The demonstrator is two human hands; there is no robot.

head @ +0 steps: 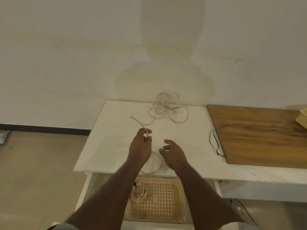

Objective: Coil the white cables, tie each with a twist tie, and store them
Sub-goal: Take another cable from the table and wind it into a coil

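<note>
Two bare forearms reach forward from the bottom of the view over an open white drawer (86, 188). Inside the drawer sits a tan plastic grid-bottomed basket (164, 203), and at its left end lies a coiled white cable bundle (138, 193) with a dark twist tie (135, 184) at its top.

Just beyond the drawer is the white tabletop (106, 146). Near its front edge a loop of loose white cable (157, 168) lies between the two wrists, partly hidden under them. The left hand (141, 148) is closed, its thumb and fingers pinching that cable a little below its free end (132, 117), which sticks up and to the left. The right hand (174, 155) hovers just beside the left, fingers curled but apart, gripping nothing.

From the left hand the cable runs back to a tangled heap of white cable loops (167, 107) at the rear of the tabletop against the pale wall (83, 55).

To the right, a brown wooden board (259, 136) rests on the tabletop, and a thin black cord (214, 141) lies along its left edge. A pale yellow object (303, 117) shows at the far right edge, cut off by the frame.
</note>
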